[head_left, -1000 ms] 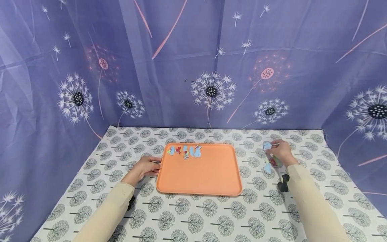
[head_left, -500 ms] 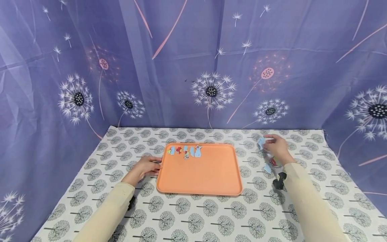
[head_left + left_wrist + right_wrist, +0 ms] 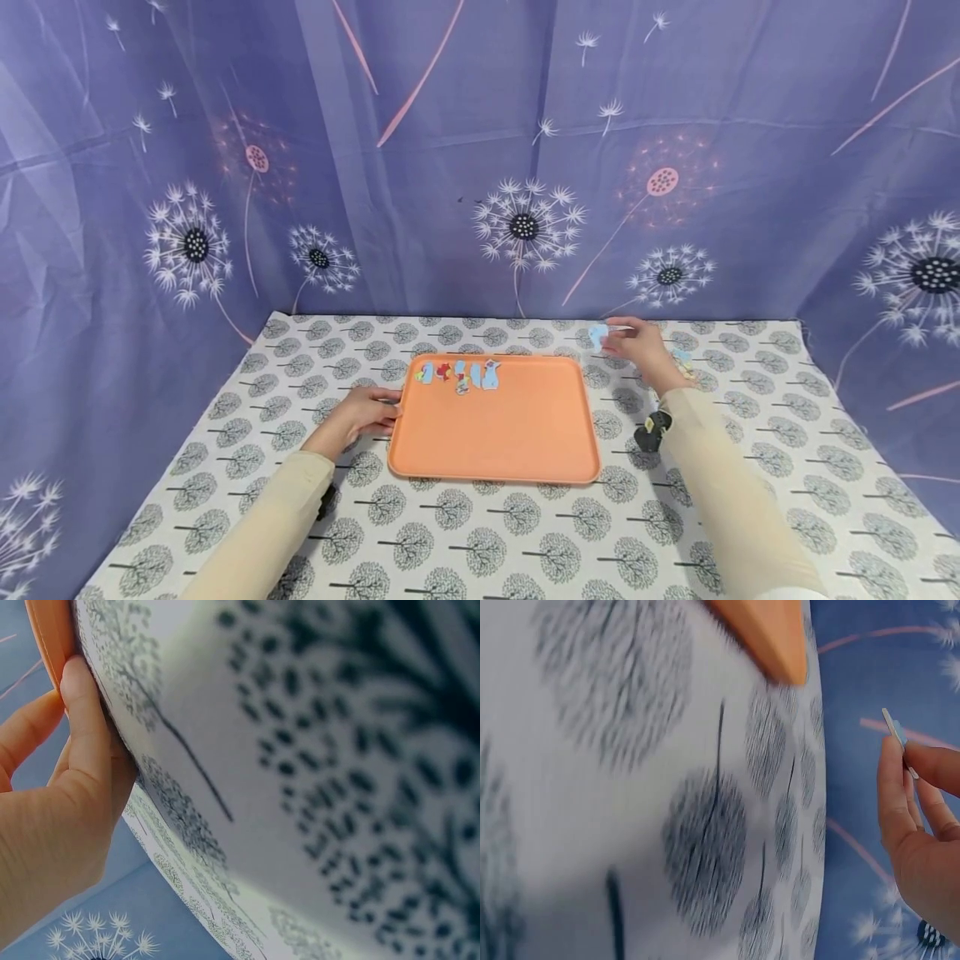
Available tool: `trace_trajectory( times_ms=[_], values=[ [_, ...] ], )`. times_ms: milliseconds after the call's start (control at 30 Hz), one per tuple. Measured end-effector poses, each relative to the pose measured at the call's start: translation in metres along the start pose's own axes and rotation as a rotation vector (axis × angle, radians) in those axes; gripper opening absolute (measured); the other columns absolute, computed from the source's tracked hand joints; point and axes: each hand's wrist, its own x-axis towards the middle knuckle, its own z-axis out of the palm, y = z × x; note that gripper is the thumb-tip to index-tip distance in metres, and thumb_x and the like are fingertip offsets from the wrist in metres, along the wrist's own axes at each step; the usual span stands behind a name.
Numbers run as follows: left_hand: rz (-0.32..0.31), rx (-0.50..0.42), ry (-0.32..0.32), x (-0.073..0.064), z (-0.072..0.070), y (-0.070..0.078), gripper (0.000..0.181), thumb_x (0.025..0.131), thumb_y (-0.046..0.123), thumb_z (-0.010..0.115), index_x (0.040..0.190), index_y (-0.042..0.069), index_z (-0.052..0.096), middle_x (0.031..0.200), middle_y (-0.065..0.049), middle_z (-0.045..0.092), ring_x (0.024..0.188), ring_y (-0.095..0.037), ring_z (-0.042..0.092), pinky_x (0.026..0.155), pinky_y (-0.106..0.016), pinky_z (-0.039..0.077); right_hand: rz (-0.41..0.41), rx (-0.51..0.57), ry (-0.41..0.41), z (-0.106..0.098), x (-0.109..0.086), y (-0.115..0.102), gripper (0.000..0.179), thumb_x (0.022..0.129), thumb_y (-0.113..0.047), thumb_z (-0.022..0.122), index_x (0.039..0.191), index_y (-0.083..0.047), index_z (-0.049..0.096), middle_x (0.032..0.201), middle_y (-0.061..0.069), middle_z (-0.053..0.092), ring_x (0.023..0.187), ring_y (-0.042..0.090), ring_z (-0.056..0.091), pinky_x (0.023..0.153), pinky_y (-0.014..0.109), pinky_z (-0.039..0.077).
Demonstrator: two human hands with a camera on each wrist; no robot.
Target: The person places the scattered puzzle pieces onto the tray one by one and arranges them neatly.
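Observation:
At the orange tray's (image 3: pixel 517 442) left rim, my left hand (image 3: pixel 365 412) pinches the edge; the left wrist view shows thumb and finger meeting on the tray edge (image 3: pixel 54 637). Beyond the tray's back right corner, my right hand (image 3: pixel 637 350) holds a flat light blue puzzle piece (image 3: pixel 597 337) above the cloth. Seen edge-on in the right wrist view, this thin piece (image 3: pixel 889 724) sits between thumb and fingertips. Several small printed pieces in blue, red and yellow, among them a blue piece (image 3: pixel 491 376), lie along the tray's back left part.
Other pieces (image 3: pixel 682 360) lie on the cloth to the right, partly hidden by my right arm. A white cloth (image 3: pixel 480 537) printed with grey trees covers the table. Purple dandelion curtains (image 3: pixel 420 208) hang behind and at both sides.
My right hand has carried the light blue piece leftward and toward the back, away from the pieces at right and nearer the tray. The left hand and tray stay put.

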Motion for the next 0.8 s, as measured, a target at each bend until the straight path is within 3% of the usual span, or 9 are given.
trace_trajectory(
  times_ms=[300, 533, 800],
  values=[
    [0.012, 0.013, -0.002, 0.001, -0.001, 0.001, 0.047, 0.088, -0.002, 0.064, 0.134, -0.003, 0.053, 0.079, -0.012, 0.068, 0.062, -0.014, 0.066, 0.064, -0.028, 0.062, 0.002, 0.104, -0.048, 0.042, 0.01, -0.013, 0.047, 0.09, 0.008, 0.057, 0.135, 0.012, 0.042, 0.109, 0.023, 0.057, 0.084, 0.015, 0.067, 0.085, 0.027, 0.058],
    [0.008, -0.001, -0.002, 0.001, -0.001, 0.0, 0.045, 0.088, -0.003, 0.064, 0.132, -0.004, 0.053, 0.077, -0.012, 0.067, 0.062, -0.014, 0.066, 0.064, -0.028, 0.062, -0.01, 0.105, -0.084, 0.07, 0.01, -0.017, 0.045, 0.088, 0.008, 0.061, 0.13, 0.014, 0.046, 0.105, 0.027, 0.063, 0.08, 0.021, 0.07, 0.091, 0.043, 0.055],
    [0.012, 0.01, -0.003, 0.0, -0.001, -0.001, 0.044, 0.089, -0.002, 0.063, 0.132, -0.003, 0.054, 0.079, -0.011, 0.067, 0.063, -0.014, 0.065, 0.065, -0.028, 0.062, 0.034, 0.131, -0.095, 0.096, 0.01, -0.014, 0.04, 0.084, 0.011, 0.063, 0.123, 0.014, 0.051, 0.085, 0.012, 0.068, 0.072, 0.018, 0.069, 0.091, 0.048, 0.054]
  ],
)
